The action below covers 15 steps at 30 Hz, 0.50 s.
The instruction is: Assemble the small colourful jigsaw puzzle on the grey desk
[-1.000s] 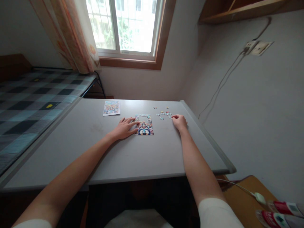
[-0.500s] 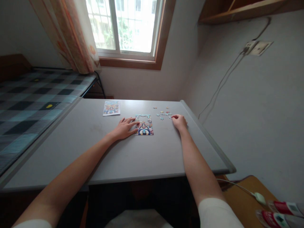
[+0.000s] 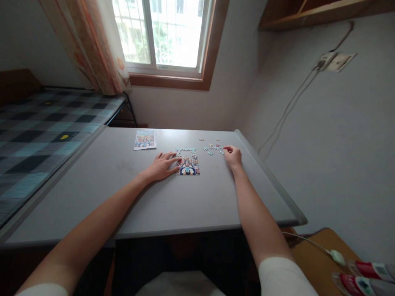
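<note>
Your left hand (image 3: 161, 166) lies flat, steadying the puzzle (image 3: 187, 161) mid-frame; your right hand (image 3: 233, 156) pinches among loose pieces (image 3: 212, 148), probably light, thin, slippery; pinch edges.

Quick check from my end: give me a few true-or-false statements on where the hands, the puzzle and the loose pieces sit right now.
1. The left hand lies flat at the partly built puzzle's left edge. True.
2. The loose pieces lie left of the puzzle. False: they lie to its right.
3. The right hand is at the loose pieces. True.
4. The picture card lies under the puzzle. False: it lies apart, farther left on the table.
</note>
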{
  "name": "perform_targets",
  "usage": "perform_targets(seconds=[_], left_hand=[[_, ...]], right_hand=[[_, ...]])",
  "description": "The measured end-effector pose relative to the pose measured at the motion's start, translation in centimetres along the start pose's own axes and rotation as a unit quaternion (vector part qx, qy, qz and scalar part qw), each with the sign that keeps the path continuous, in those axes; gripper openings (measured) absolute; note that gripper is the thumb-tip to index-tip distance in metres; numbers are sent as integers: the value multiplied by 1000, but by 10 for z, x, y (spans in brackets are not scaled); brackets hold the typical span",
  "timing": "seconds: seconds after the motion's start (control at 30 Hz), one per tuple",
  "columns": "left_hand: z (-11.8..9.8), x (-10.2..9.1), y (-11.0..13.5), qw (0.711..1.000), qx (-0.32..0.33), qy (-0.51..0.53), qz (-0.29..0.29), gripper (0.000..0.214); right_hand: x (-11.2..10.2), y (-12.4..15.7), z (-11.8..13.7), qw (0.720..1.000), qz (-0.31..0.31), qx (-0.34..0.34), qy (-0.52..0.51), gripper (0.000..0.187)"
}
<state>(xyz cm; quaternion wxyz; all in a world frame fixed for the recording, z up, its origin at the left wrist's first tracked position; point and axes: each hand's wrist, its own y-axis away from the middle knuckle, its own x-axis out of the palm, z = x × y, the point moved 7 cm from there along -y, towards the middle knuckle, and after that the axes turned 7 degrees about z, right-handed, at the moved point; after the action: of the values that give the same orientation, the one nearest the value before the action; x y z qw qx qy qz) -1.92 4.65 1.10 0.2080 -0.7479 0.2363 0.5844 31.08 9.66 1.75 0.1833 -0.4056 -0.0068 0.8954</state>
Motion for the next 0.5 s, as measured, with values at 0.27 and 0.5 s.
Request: perform_targets(seconds=[0.27, 0.5], left_hand=[[0, 0, 1, 1000, -6, -4, 2, 50], [-3, -2, 1, 1000, -3, -3, -2, 49]], right_hand=[[31, 6, 57, 986, 44, -157, 42, 26], [64, -18, 95, 967, 105, -161, 166, 33]])
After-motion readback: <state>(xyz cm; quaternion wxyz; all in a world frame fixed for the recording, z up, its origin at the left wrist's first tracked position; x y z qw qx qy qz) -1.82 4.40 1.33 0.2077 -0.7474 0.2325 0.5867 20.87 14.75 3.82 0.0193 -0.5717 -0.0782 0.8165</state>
